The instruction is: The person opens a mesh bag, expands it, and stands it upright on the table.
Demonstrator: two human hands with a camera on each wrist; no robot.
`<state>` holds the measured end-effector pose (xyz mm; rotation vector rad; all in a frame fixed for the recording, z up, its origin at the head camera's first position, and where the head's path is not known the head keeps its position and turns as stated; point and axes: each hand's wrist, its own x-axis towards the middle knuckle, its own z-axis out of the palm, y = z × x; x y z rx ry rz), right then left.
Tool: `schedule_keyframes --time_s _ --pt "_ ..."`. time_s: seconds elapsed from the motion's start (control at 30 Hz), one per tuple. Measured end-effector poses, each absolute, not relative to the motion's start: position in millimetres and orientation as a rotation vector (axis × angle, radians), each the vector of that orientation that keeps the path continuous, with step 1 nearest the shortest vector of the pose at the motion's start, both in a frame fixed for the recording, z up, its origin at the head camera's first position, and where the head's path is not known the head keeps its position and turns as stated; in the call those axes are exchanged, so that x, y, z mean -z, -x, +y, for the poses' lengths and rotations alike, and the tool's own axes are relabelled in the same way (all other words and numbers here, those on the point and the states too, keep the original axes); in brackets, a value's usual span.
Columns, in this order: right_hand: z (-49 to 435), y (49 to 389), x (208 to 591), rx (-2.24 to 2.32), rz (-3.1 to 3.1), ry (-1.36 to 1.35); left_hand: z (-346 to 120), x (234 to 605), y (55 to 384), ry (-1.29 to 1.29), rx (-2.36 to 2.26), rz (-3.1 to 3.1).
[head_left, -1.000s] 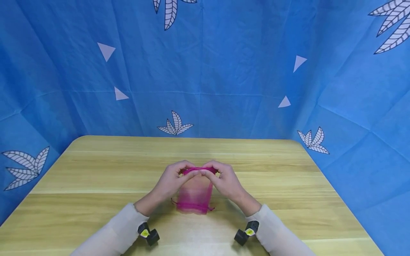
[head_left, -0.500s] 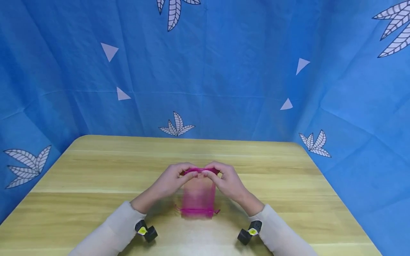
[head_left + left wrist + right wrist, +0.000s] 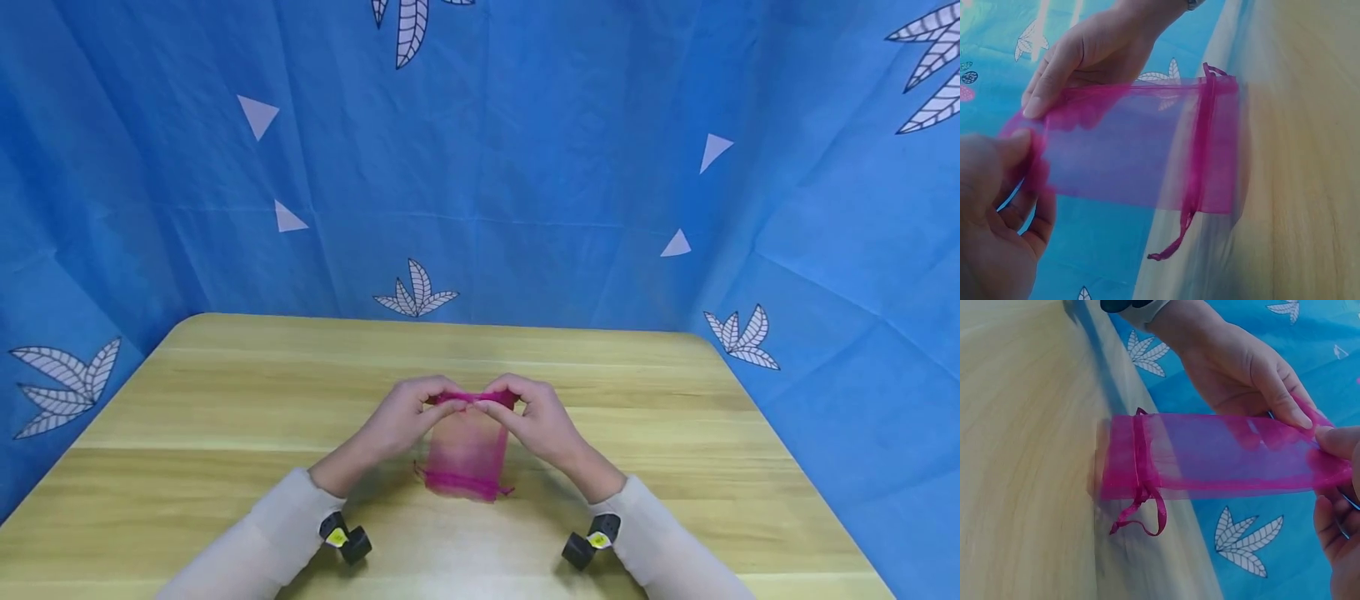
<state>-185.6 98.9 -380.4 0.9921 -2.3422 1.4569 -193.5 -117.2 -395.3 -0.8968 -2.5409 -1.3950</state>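
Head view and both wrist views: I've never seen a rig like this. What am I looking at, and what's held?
There's no machine: these are a person's left hand and right hand. The head picture looks forward and down from a head-worn camera; the others come from the left wrist camera and right wrist camera. Both hands pinch one end of a sheer pink bag, opposite its drawstring. Below is a wood-grain table; I can't tell whether the bag touches it. Behind hangs blue patterned cloth.
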Motion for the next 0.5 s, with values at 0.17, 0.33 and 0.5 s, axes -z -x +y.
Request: schedule_keyframes --time_s 0.17,0.33,0.5 --pt "102 192 389 -1.443 -2.347 -1.015 -115 398 196 0.881 1.389 -2.551" --pt "104 191 392 -1.448 -2.381 -1.015 -113 401 197 0.876 1.412 -2.549" --pt "109 203 401 -1.406 -2.364 -1.069 -112 401 201 0.888 1.448 -2.536"
